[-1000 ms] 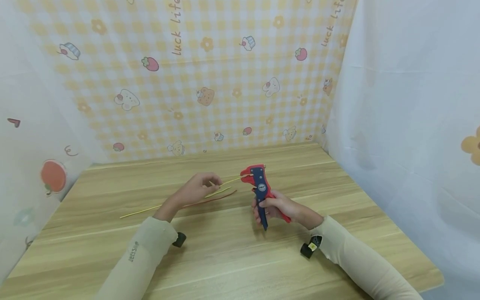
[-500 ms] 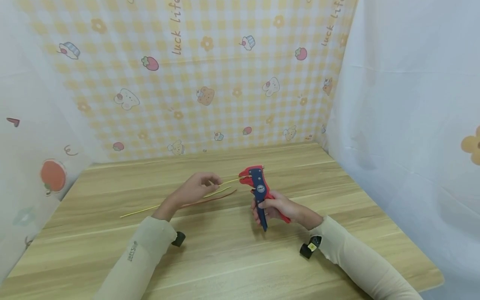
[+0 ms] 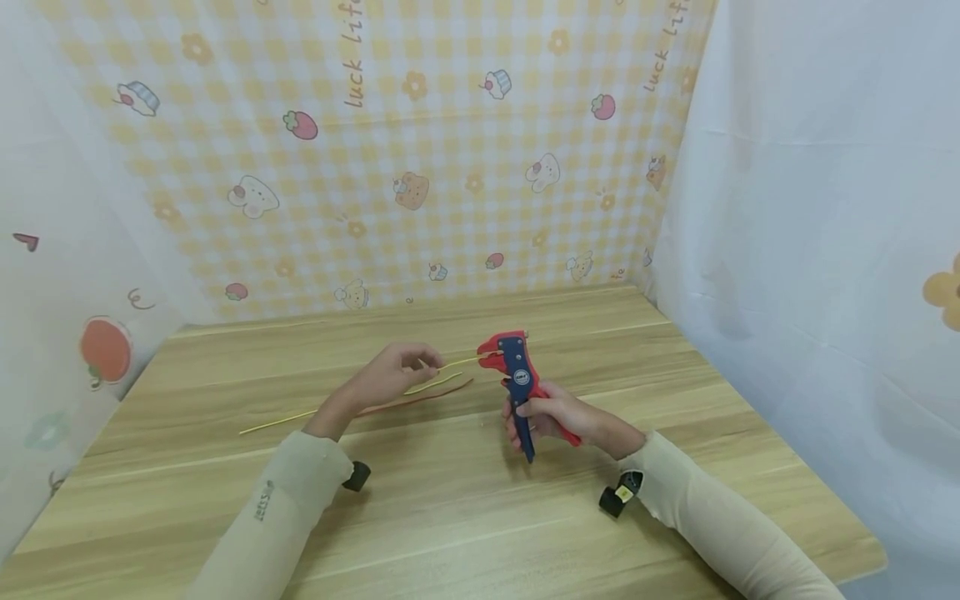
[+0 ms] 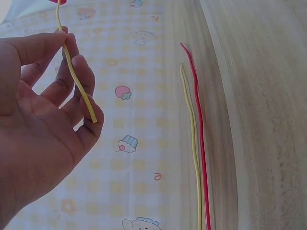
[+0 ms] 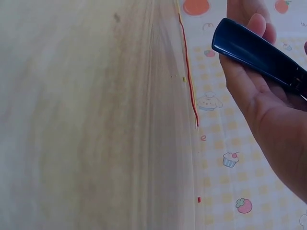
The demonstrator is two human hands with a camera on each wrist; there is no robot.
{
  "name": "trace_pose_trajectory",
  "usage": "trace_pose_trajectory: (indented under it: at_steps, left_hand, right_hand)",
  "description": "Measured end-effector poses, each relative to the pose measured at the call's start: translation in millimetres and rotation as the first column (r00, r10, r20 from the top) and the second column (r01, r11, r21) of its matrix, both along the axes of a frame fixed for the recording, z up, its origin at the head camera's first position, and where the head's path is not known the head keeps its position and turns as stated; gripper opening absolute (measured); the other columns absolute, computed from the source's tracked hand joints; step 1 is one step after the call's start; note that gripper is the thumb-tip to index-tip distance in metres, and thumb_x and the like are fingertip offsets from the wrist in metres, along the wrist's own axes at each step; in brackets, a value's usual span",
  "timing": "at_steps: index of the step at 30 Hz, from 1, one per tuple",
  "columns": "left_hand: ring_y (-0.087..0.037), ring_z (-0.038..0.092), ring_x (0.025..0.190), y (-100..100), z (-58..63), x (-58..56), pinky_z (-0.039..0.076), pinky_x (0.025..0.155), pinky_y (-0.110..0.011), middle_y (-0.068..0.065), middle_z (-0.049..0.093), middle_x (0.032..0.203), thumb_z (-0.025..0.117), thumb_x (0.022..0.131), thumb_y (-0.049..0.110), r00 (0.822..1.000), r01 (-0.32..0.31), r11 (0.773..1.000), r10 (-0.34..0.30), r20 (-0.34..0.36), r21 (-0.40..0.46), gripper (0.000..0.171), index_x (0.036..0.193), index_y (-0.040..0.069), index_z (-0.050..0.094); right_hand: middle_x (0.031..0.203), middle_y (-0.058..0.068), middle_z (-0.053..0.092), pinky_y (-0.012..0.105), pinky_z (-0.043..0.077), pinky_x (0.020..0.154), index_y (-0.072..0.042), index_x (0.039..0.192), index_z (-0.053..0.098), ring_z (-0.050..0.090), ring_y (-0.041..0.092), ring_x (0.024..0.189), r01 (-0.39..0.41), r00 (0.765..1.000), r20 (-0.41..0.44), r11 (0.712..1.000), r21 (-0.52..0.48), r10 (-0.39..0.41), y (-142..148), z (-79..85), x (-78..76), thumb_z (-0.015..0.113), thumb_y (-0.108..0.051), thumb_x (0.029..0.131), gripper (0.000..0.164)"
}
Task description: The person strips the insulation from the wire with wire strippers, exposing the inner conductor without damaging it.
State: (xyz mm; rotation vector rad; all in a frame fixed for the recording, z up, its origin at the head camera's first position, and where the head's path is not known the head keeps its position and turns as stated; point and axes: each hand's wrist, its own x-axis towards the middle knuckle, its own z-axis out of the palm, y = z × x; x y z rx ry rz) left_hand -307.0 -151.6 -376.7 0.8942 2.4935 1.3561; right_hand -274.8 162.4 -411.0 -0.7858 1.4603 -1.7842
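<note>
Left hand (image 3: pixel 390 375) raised over tabletop (image 3: pixel 465 517), grip pinching yellow wire (image 4: pixel 76 80); wire runs to mouth of red-and-blue tool (image 3: pixel 517 367), entry depth hard to judge. Right hand (image 3: pixel 564 412) wrapped around tool's handles.

The wire stripper (image 3: pixel 520 382) is navy and red, the wires (image 4: pixel 75 77) yellow and red, the tabletop (image 3: pixel 457 517) tan wood-grained, the far cloth (image 3: pixel 457 142) yellow-and-white checked.

My head view from above, forward and down over the wooden tabletop (image 3: pixel 480 517), wrist views close at my left hand (image 4: pixel 45 124) and right hand (image 5: pixel 280 112), turned sideways, sharing the red wire (image 4: pixel 199 112) and far checked backdrop (image 4: pixel 136 110)
</note>
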Motion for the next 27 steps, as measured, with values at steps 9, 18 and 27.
trace_pose_trajectory:
  at_steps: [9,18,27]
  left_hand:
    - [-0.026,0.060,0.104,2.8,0.5,1.1,0.051,0.090,-0.044,-0.009,0.064,0.118,0.057,0.101,0.016,1.000,-0.010,1.000,0.010,0.000,-0.006,0.020,0.116,0.007,0.067]
    - [-0.026,0.061,0.103,2.6,3.3,2.4,0.051,0.089,-0.044,-0.008,0.065,0.117,0.058,0.101,0.016,1.000,-0.004,1.000,0.004,-0.012,-0.003,0.018,0.114,0.008,0.068]
    - [-0.026,0.061,0.103,3.4,4.6,3.8,0.051,0.089,-0.045,-0.010,0.065,0.117,0.059,0.100,0.014,1.000,0.017,1.000,-0.017,-0.023,0.021,0.018,0.114,0.007,0.068]
  right_hand:
    - [0.091,0.007,0.061,0.037,0.056,0.079,0.000,0.106,0.050,0.065,0.019,0.080,0.009,1.000,0.010,1.000,0.007,-0.009,-0.4,0.7,2.1,0.044,-0.005,0.094,0.014]
    - [0.078,0.005,0.056,0.032,0.054,0.069,-0.001,0.098,0.049,0.060,0.018,0.068,0.040,0.999,0.011,0.999,0.023,-0.040,-2.0,1.0,2.8,0.044,-0.006,0.095,0.008]
    - [0.073,0.003,0.053,0.030,0.053,0.062,-0.004,0.101,0.043,0.056,0.017,0.061,0.065,0.997,0.040,0.997,0.034,-0.066,-1.9,0.4,4.0,0.047,-0.009,0.096,0.007]
